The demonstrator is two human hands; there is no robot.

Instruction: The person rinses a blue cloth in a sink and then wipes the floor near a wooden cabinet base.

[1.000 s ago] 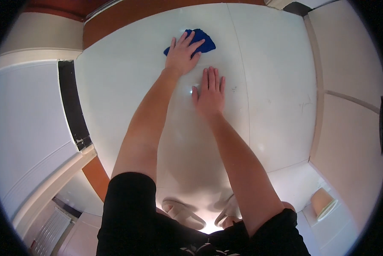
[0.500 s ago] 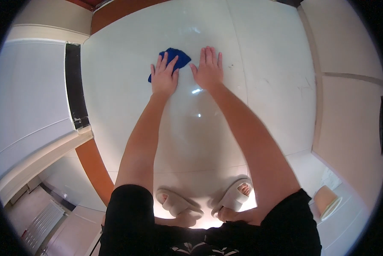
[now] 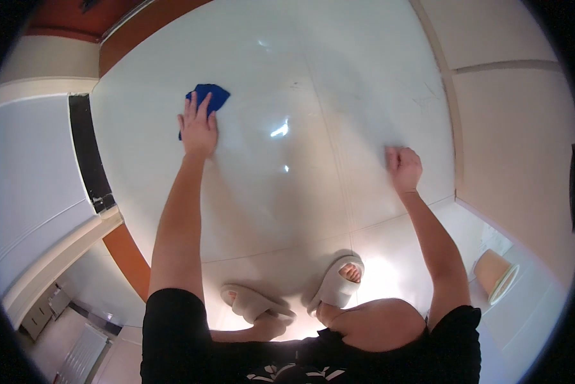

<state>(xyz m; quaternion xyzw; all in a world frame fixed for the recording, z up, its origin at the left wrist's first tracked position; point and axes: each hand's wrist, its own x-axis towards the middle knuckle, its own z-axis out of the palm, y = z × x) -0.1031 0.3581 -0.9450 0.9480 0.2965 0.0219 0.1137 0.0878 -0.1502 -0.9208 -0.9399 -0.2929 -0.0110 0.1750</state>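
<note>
My left hand [image 3: 200, 133] lies flat with spread fingers on a dark blue cloth [image 3: 212, 97], pressing it against the pale glossy tiled floor [image 3: 255, 211]. Part of the cloth is covered by the palm and fingers. Far to the right, my right hand [image 3: 405, 168] is closed, its fingers curled under and slightly blurred. No object shows in it. It is apart from the cloth, above or at the floor near the right-hand wall; whether it touches the floor I cannot tell.
My feet stand in light slippers, the left slipper [image 3: 255, 306] and the right slipper [image 3: 337, 281]. A pale bin [image 3: 494, 274] is at the lower right. Pale panels [image 3: 511, 147] border the right side. A dark threshold strip [image 3: 90, 153] and brown edging [image 3: 126, 256] run along the left.
The view has shifted. My left hand stays on the cloth, both now further left in the picture. My right hand has left its flat place beside the cloth, swung right and nearer, and curled its fingers.
</note>
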